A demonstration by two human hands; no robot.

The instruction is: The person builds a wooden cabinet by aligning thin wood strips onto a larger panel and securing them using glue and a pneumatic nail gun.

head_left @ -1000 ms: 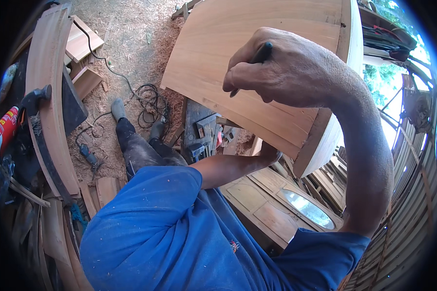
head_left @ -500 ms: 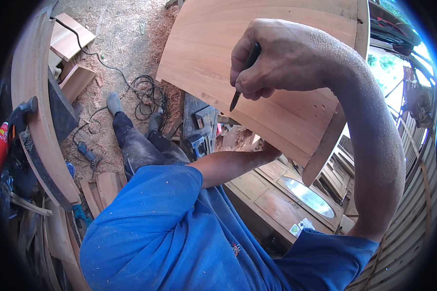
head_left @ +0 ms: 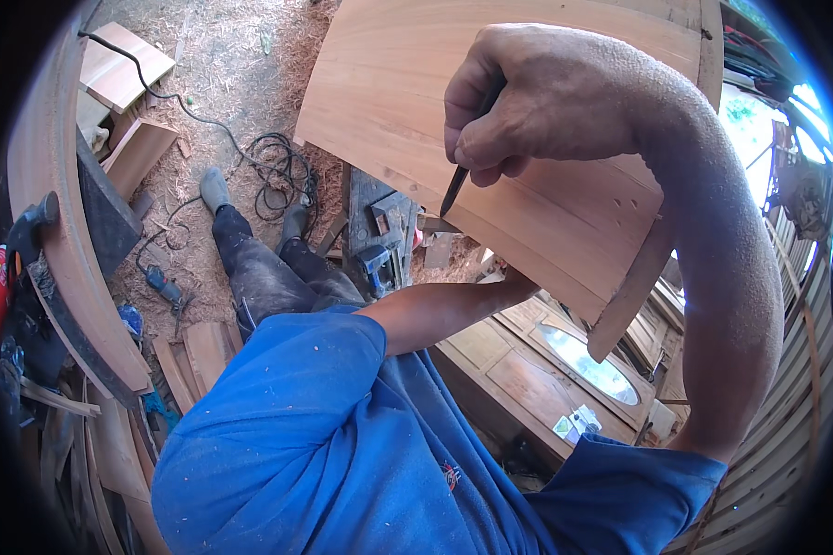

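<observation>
A dark, pointed pencil is pinched in my right hand, its tip down at the near edge of a broad, pale wooden panel. This hand is bent sharply at the wrist above the panel, and dust coats its skin. My left forearm reaches to the panel's near edge; the hand beyond it is hidden beneath the wood. A narrow wooden strip runs along the panel's right end and juts past its near corner. Several small marks show in the surface beside that strip.
A clamp-like blue tool sits by a grey bench under the panel. Farther left, a corded power tool and a coiled black cable lie among shavings. A hammer rests on a curved wooden piece. A door with oval glass lies below.
My right hand and the pencil have shifted slightly, bringing the tip to the panel's near edge. The whole view has also moved a little; my left arm stays under the panel.
</observation>
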